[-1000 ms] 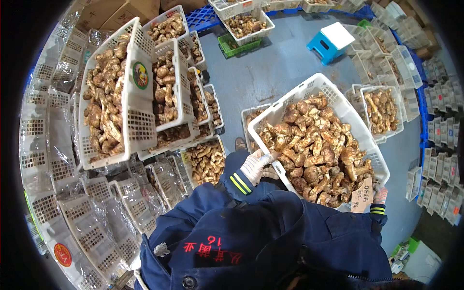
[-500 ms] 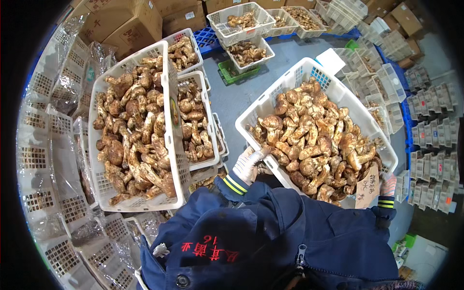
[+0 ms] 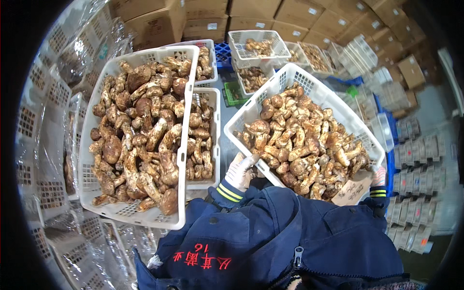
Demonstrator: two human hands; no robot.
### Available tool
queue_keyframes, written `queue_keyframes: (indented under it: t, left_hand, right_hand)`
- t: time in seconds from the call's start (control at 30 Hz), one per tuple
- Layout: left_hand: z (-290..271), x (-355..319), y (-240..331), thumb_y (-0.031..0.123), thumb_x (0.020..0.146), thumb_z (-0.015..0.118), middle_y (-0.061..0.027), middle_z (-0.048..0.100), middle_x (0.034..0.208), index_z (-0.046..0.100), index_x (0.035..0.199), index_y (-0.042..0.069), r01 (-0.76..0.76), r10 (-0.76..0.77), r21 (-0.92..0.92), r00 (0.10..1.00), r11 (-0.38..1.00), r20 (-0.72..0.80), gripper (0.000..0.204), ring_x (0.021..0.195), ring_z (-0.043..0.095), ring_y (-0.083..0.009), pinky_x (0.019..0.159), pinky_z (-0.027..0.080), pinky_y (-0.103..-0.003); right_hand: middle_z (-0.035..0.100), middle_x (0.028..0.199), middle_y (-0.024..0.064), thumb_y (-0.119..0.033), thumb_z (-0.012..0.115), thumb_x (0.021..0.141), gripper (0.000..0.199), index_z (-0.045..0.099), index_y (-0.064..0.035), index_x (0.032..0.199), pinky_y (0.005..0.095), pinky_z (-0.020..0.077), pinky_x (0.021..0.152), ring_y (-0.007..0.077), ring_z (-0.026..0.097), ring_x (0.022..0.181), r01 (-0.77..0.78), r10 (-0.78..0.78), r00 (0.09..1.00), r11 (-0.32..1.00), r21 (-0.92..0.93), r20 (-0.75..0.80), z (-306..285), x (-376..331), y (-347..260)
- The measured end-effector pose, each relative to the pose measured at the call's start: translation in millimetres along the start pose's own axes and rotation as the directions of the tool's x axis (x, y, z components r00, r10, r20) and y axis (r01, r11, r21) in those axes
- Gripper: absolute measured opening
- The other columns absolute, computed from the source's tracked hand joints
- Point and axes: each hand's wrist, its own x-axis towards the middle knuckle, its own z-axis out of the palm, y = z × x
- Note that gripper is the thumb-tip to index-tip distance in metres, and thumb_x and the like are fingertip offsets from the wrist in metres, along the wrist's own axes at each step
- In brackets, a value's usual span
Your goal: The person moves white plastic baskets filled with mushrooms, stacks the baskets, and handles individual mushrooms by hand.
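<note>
Between my hands I hold a white plastic basket (image 3: 285,77) heaped with brown and cream mushrooms (image 3: 304,140), tilted and close against my dark blue jacket. My left hand (image 3: 239,172), in a striped knit glove, is closed on its near left corner. At the near right corner my right hand (image 3: 379,178), gloved alike, grips the rim; its fingers are mostly hidden. A brown cardboard tag (image 3: 355,189) with handwriting lies on the mushrooms by my right hand. To my left stands another full white basket (image 3: 186,145), on top of other baskets.
Plastic-wrapped crates (image 3: 48,140) line the left side. Cardboard boxes (image 3: 251,24) are stacked along the back. Smaller baskets of mushrooms (image 3: 258,46) stand on blue pallets ahead, near a green crate (image 3: 234,93). Rows of grey-white crates (image 3: 418,179) are at the right.
My view has tipped up, showing more boxes at the back. The held basket has shifted slightly left toward the full basket; both hands keep their grip. The tag has turned and slid lower.
</note>
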Motion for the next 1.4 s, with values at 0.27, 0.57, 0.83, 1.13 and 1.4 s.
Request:
queue_keyframes:
  t: [0.27, 0.57, 0.83, 1.13, 1.4]
  left_hand:
    - [-97.9, 108.6, 66.8, 0.012, 0.074, 0.056, -0.0064, 0.054, 0.085, 0.045, 0.099, 0.003, -0.043, 0.041, -0.028, 0.995, 0.999, -0.09, 0.028, 0.08, 0.057, -0.0183, 0.069, 0.051, -0.033]
    - [-153.7, 334.3, 160.6, 0.012, 0.073, 0.061, -0.0133, 0.058, 0.088, 0.047, 0.105, -0.002, -0.009, -0.001, -0.056, 0.984, 0.998, -0.177, 0.038, 0.082, 0.058, -0.0244, 0.076, 0.048, -0.036]
    - [-74.5, 387.8, 267.9, 0.009, 0.076, 0.059, -0.0103, 0.06, 0.09, 0.05, 0.104, 0.0, -0.135, 0.102, -0.13, 0.966, 0.982, -0.238, 0.031, 0.083, 0.059, -0.0211, 0.076, 0.048, -0.034]
    - [-210.8, 356.2, 425.3, 0.007, 0.079, 0.056, -0.0119, 0.055, 0.094, 0.045, 0.106, 0.0, -0.315, 0.232, -0.362, 0.939, 0.877, -0.255, 0.031, 0.088, 0.057, -0.0246, 0.078, 0.046, -0.038]
    - [-502.6, 196.9, 587.6, 0.017, 0.074, 0.063, -0.0098, 0.058, 0.096, 0.05, 0.106, 0.002, -0.34, 0.228, -0.333, 0.915, 0.88, -0.332, 0.039, 0.09, 0.056, -0.0227, 0.081, 0.043, -0.035]
  right_hand:
    - [0.052, 0.068, 0.0001, -0.01, 0.062, 0.059, 0.024, 0.058, -0.0012, 0.081, 0.0262, 0.0405, 0.059, 0.0127, 0.047, 0.061, -0.183, 0.155, 0.975, 0.967, 0.179, 0.16, 167.8, 137.3, 12.9]
    - [0.056, 0.081, 0.0069, -0.012, 0.055, 0.064, 0.035, 0.054, 0.0027, 0.096, 0.0274, 0.0465, 0.064, 0.0148, 0.054, 0.069, -0.037, 0.029, 0.97, 0.999, 0.027, 0.242, 339.0, 342.7, -38.9]
    - [0.057, 0.082, 0.0042, -0.007, 0.058, 0.06, 0.036, 0.056, 0.001, 0.095, 0.0264, 0.0449, 0.066, 0.0141, 0.052, 0.07, -0.01, -0.05, 0.914, 0.989, 0.145, 0.403, 362.2, 489.5, -176.2]
    - [0.056, 0.07, 0.002, -0.007, 0.06, 0.063, 0.019, 0.058, -0.0019, 0.081, 0.0256, 0.0445, 0.057, 0.011, 0.05, 0.061, 0.203, -0.192, 0.856, 0.979, 0.029, 0.48, 583.0, 471.8, -417.3]
    - [0.056, 0.068, 0.0023, -0.003, 0.058, 0.062, 0.018, 0.057, 0.0002, 0.079, 0.0247, 0.0449, 0.056, 0.0111, 0.052, 0.059, 0.291, -0.269, 0.813, 0.956, 0.039, 0.516, 869.5, 238.6, -561.0]
